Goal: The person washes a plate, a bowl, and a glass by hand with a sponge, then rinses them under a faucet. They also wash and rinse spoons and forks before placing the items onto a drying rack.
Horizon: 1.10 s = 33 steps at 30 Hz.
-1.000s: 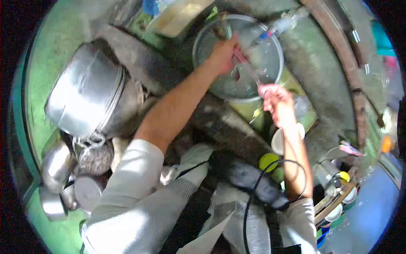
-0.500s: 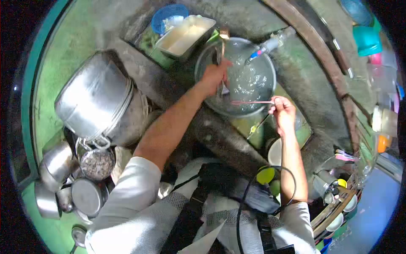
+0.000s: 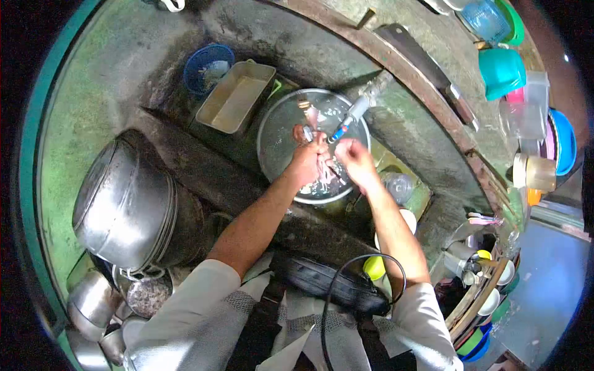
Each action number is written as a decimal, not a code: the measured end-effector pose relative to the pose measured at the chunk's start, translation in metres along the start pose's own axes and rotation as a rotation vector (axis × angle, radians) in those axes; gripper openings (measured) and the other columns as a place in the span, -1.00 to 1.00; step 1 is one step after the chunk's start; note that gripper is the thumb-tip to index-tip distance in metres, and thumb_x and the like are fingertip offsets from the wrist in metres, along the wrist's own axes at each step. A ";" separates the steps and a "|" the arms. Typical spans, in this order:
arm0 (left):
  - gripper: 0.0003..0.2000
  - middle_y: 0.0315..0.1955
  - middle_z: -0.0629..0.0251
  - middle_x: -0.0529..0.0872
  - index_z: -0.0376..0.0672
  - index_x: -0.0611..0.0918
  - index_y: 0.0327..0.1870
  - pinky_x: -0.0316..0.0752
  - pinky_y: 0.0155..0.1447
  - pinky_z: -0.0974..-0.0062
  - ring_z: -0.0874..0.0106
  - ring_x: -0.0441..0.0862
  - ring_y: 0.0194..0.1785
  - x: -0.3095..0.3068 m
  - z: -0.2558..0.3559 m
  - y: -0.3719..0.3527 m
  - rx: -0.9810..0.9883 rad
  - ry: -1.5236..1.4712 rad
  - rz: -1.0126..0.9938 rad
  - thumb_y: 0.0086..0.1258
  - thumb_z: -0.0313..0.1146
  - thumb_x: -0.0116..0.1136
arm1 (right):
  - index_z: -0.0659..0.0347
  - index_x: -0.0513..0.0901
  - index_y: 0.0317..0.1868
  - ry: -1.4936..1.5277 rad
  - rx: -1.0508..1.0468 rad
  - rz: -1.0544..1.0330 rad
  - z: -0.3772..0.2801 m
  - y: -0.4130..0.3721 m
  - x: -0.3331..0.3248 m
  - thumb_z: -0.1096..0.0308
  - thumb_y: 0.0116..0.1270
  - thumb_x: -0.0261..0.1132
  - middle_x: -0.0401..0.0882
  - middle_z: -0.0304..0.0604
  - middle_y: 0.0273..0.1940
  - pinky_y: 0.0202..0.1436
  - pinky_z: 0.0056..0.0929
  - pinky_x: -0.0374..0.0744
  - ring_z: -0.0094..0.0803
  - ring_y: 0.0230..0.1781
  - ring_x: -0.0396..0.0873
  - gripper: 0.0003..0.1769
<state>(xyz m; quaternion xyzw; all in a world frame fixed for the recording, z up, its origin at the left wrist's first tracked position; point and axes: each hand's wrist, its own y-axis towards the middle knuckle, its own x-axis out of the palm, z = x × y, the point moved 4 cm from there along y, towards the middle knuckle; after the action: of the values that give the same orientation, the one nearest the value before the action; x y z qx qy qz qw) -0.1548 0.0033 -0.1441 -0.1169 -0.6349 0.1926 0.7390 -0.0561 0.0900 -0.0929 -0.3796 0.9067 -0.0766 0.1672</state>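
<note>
Up close first: mind the black bag (image 3: 328,287) and the looped cable (image 3: 405,278) beside the right forearm (image 3: 396,226) — likely snag, worth tucking away. Next out, got a bunch of utensils (image 3: 313,117) gripped snugly in the left hand (image 3: 305,164), above the basin (image 3: 265,139), with a fork (image 3: 303,104) poking out past the far side of the fist. Pretty secure, but probably too packed for water between all the pieces; try fanning out a bit, or working 1 at a time. Can't tell about the right hand (image 3: 357,161) — just beside the left, too blurred for reading any grip. Keep all 2 hands' work inside the rim, and bring the utensils right under the blue-tipped spout (image 3: 352,116). Can't make out any flow there. Farther off, avoid splashing into the tray (image 3: 230,102) or the blue basket (image 3: 193,65). Leave the long dark knife (image 3: 413,52) alone, well apart up top.
</note>
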 end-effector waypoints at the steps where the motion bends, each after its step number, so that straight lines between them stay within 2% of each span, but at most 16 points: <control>1: -0.81 -0.62 0.51 0.35 0.05 0.50 -0.28 0.39 -0.30 0.40 0.52 0.36 -0.51 0.002 0.002 0.003 0.012 -0.101 -0.038 0.38 -0.08 0.08 | 0.24 0.55 -0.13 0.068 0.198 -0.164 0.004 -0.021 0.004 0.34 0.28 0.32 0.57 -0.30 -0.31 -0.19 -0.51 0.52 -0.53 -0.30 0.52 -0.78; 2: -0.79 -0.62 0.51 0.35 0.04 0.51 -0.31 0.39 -0.30 0.41 0.52 0.36 -0.52 0.003 0.001 0.004 0.022 -0.203 -0.074 0.36 -0.05 0.11 | 0.26 0.54 -0.14 0.172 0.510 -0.187 0.016 -0.042 0.007 0.36 0.29 0.30 0.57 -0.27 -0.28 -0.26 -0.45 0.57 -0.48 -0.30 0.56 -0.80; 4: -0.76 -0.62 0.51 0.35 0.03 0.50 -0.30 0.40 -0.31 0.41 0.49 0.35 -0.53 0.011 0.005 -0.001 0.016 -0.097 0.026 0.34 -0.02 0.12 | 0.26 0.54 -0.16 0.647 0.548 -0.079 0.028 -0.066 0.016 0.43 0.34 0.21 0.57 -0.21 -0.34 -0.38 -0.40 0.64 -0.38 -0.42 0.61 -0.88; 8: -0.81 -0.62 0.54 0.33 0.04 0.49 -0.25 0.38 -0.36 0.43 0.54 0.34 -0.54 0.005 0.029 0.003 0.185 0.020 0.068 0.39 -0.09 0.08 | 0.24 0.54 -0.21 0.805 0.630 0.035 0.035 -0.092 -0.008 0.45 0.31 0.24 0.52 -0.23 -0.50 -0.38 -0.35 0.65 -0.39 -0.53 0.57 -0.92; 9: -0.84 -0.63 0.56 0.30 0.04 0.48 -0.21 0.33 -0.41 0.48 0.58 0.31 -0.56 0.003 0.035 0.001 0.173 -0.024 0.123 0.41 -0.12 0.07 | 0.21 0.53 -0.24 0.893 0.555 -0.102 0.055 -0.094 -0.020 0.45 0.30 0.25 0.51 -0.24 -0.51 -0.40 -0.32 0.65 -0.40 -0.54 0.56 -0.93; 14: -0.80 -0.63 0.59 0.33 0.00 0.52 -0.13 0.18 -0.57 0.60 0.68 0.25 -0.61 -0.010 0.033 -0.007 0.065 0.392 0.244 0.42 -0.11 0.05 | 0.29 0.59 -0.35 0.243 0.462 0.154 0.012 -0.070 -0.062 0.57 0.24 0.23 0.56 -0.23 -0.51 -0.55 -0.52 0.46 -0.54 -0.62 0.47 -0.97; 16: -0.80 -0.61 0.58 0.41 -0.04 0.57 -0.19 0.19 -0.58 0.61 0.69 0.30 -0.59 -0.014 0.029 -0.009 0.072 0.974 0.339 0.43 -0.13 0.05 | 0.30 0.63 -0.40 -0.018 0.240 0.157 -0.011 -0.043 -0.078 0.51 0.21 0.30 0.57 -0.24 -0.54 -0.56 -0.54 0.43 -0.56 -0.64 0.45 -0.95; 18: -0.77 -0.49 0.50 0.58 -0.13 0.62 -0.12 0.29 -0.47 0.66 0.66 0.32 -0.58 -0.021 0.010 -0.007 0.197 0.873 0.147 0.46 -0.20 0.00 | 0.32 0.64 -0.44 -0.332 0.236 -0.022 -0.052 -0.020 -0.069 0.45 0.18 0.36 0.58 -0.24 -0.57 -0.55 -0.55 0.44 -0.56 -0.64 0.47 -0.89; 20: -0.71 -0.26 0.45 0.66 -0.24 0.57 0.06 0.39 -0.24 0.68 0.70 0.49 -0.27 -0.006 0.004 -0.016 -0.062 0.986 0.055 0.40 -0.31 0.13 | 0.32 0.64 -0.40 -0.252 0.278 -0.166 -0.054 -0.002 -0.044 0.39 0.24 0.32 0.57 -0.27 -0.56 -0.52 -0.57 0.47 -0.59 -0.61 0.48 -0.85; 22: -0.69 -0.30 0.50 0.64 -0.22 0.55 0.08 0.39 -0.24 0.67 0.71 0.49 -0.27 0.003 -0.009 -0.008 0.200 1.077 -0.094 0.36 -0.34 0.18 | 0.33 0.62 -0.28 -0.147 0.200 -0.176 -0.071 0.008 -0.021 0.36 0.31 0.27 0.56 -0.28 -0.53 -0.50 -0.61 0.48 -0.59 -0.61 0.47 -0.83; 25: -0.80 -0.41 0.48 0.60 -0.24 0.60 -0.14 0.46 -0.19 0.61 0.64 0.49 -0.36 -0.015 -0.015 -0.001 0.207 1.000 -0.035 0.31 -0.35 0.23 | 0.31 0.52 -0.13 0.131 0.201 -0.126 -0.027 0.028 -0.002 0.34 0.39 0.18 0.53 -0.26 -0.36 -0.40 -0.58 0.50 -0.55 -0.42 0.51 -0.80; 26: -0.80 -0.43 0.47 0.59 -0.24 0.60 -0.17 0.45 -0.24 0.61 0.65 0.48 -0.39 -0.016 -0.011 -0.001 0.168 1.036 0.023 0.31 -0.33 0.24 | 0.31 0.50 -0.13 -0.326 -0.149 0.145 -0.037 0.027 -0.003 0.36 0.40 0.15 0.51 -0.22 -0.34 -0.39 -0.51 0.49 -0.54 -0.38 0.49 -0.83; 28: -0.81 -0.49 0.48 0.56 -0.23 0.59 -0.20 0.41 -0.32 0.60 0.66 0.44 -0.44 -0.013 -0.013 -0.006 0.129 1.071 -0.017 0.33 -0.30 0.22 | 0.30 0.46 -0.09 -0.223 -0.485 0.412 -0.053 0.032 -0.004 0.36 0.38 0.14 0.52 -0.20 -0.34 -0.39 -0.47 0.47 -0.50 -0.41 0.49 -0.81; 30: -0.79 -0.57 0.50 0.52 -0.21 0.58 -0.26 0.36 -0.41 0.58 0.66 0.40 -0.51 -0.010 -0.013 -0.009 0.065 1.171 -0.003 0.35 -0.24 0.20 | 0.28 0.51 -0.16 0.328 -0.133 0.109 -0.046 0.036 0.007 0.35 0.33 0.15 0.53 -0.18 -0.38 -0.38 -0.44 0.47 -0.45 -0.43 0.51 -0.82; 32: -0.77 -0.61 0.45 0.53 -0.23 0.57 -0.28 0.36 -0.44 0.54 0.61 0.42 -0.56 -0.022 -0.012 -0.003 0.076 1.159 0.031 0.31 -0.23 0.23 | 0.27 0.57 -0.36 -0.030 -0.133 0.123 -0.021 0.043 0.014 0.38 0.32 0.09 0.53 -0.05 -0.54 -0.38 -0.32 0.51 -0.35 -0.49 0.57 -0.82; 33: -0.77 -0.66 0.36 0.53 -0.25 0.57 -0.33 0.37 -0.51 0.48 0.52 0.45 -0.62 -0.020 -0.004 -0.005 0.471 1.356 0.029 0.28 -0.23 0.22 | 0.28 0.56 -0.38 -0.218 -0.183 0.079 -0.028 0.035 0.020 0.36 0.33 0.09 0.53 0.04 -0.54 -0.39 -0.24 0.51 -0.20 -0.49 0.58 -0.81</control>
<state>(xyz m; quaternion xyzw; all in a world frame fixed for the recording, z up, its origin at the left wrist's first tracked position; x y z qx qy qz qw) -0.1528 -0.0090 -0.1603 -0.0565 0.0242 0.2193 0.9737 -0.1021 0.1007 -0.0806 -0.3632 0.9007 0.0546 0.2321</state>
